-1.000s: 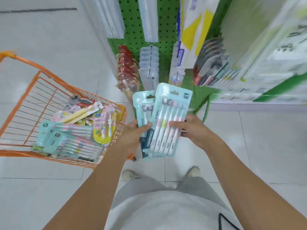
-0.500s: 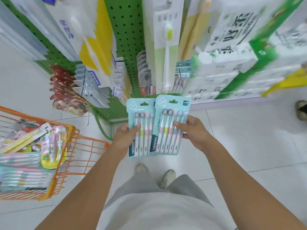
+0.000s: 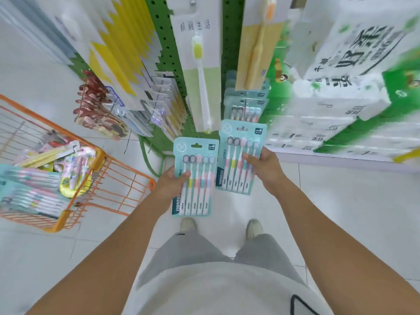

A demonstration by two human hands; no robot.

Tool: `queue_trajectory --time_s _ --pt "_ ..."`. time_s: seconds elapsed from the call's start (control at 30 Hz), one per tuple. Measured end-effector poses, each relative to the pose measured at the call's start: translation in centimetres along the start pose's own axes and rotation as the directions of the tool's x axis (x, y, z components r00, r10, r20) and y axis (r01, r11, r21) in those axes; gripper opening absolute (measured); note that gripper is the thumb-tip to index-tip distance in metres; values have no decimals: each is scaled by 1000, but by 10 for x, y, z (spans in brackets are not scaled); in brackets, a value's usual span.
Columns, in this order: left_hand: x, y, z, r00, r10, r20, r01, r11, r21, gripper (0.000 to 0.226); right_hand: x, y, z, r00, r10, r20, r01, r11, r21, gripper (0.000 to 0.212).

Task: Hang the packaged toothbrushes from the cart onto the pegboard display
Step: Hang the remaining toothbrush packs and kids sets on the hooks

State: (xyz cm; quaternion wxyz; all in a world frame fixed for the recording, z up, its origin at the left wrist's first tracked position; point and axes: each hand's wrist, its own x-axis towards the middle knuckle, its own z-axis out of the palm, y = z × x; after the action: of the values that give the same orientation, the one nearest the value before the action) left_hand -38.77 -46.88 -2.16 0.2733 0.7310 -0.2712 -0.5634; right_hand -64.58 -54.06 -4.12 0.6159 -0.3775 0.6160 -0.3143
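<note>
In front of the green pegboard [image 3: 169, 57], the right hand [image 3: 264, 170] grasps one flat teal toothbrush pack [image 3: 241, 155] and the left hand [image 3: 169, 184] grasps a second pack [image 3: 196, 178]. To hang the right one well, I would line its top slot with the peg holding the matching packs [image 3: 246, 103]. The thin card can bend. More packs lie in the orange wire cart [image 3: 109, 178].

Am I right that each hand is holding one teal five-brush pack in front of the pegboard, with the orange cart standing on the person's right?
Not quite: the cart stands on the person's left, as the head view shows. The rest holds: the left hand grips one teal pack, the right hand grips the other pack, both in front of the pegboard.
</note>
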Motion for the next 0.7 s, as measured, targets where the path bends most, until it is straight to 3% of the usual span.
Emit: queue_trajectory --time_s 0.17,0.3,0.37,0.47,0.6,0.7 --pt "-18 -19 27 996 -32 -88 24 996 -89 22 28 -4 -14 998 8 57 0 990 -144 12" --pt "-30 -20 51 994 -29 -104 15 990 -139 10 49 -25 -19 999 -38 23 42 977 -207 6" --pt "-33 -17 57 995 -19 -93 5 989 -146 10 61 -40 -19 999 -47 3 47 976 -214 13" --pt "-35 -11 65 998 9 -59 -15 994 -106 15 76 -56 -21 997 -6 -77 -9 981 -194 34" --pt "-36 -5 75 997 16 -72 -27 988 -149 8 71 -56 -30 978 130 -161 -160 968 -192 25" --pt "-36 -1 83 997 43 -58 -52 983 -174 15 45 -43 -39 969 201 -146 -225 959 -172 40"
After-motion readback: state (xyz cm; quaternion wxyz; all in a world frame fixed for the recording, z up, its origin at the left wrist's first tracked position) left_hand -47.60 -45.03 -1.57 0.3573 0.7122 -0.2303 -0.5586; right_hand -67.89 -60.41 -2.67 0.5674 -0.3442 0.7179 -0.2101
